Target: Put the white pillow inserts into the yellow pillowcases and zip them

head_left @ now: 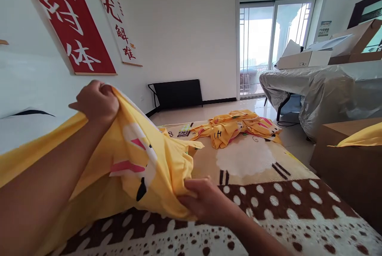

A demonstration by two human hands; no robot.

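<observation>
A yellow bedding cloth (167,152) printed with white rabbits with pink ears hangs gathered between my hands. My left hand (97,102) is raised at the left, its fist closed around the cloth's upper edge. Lower down and nearer the middle, my right hand (205,200) pinches a bunched part of the same cloth between thumb and fingers. The cloth stretches off past the left edge of the view. Beneath it lies a plush blanket (247,158) in beige, brown and white with dots. Another crumpled yellow rabbit-print cloth (229,128) rests on the blanket's far end.
To the right stands a brown box (331,168), with a yellow cloth corner (362,134) above it. Behind it, a plastic-covered table (322,85) carries open cartons (307,59). A black folded frame (179,93) leans by the far wall, beside a glass sliding door (276,45). Scrolls (77,25) hang left.
</observation>
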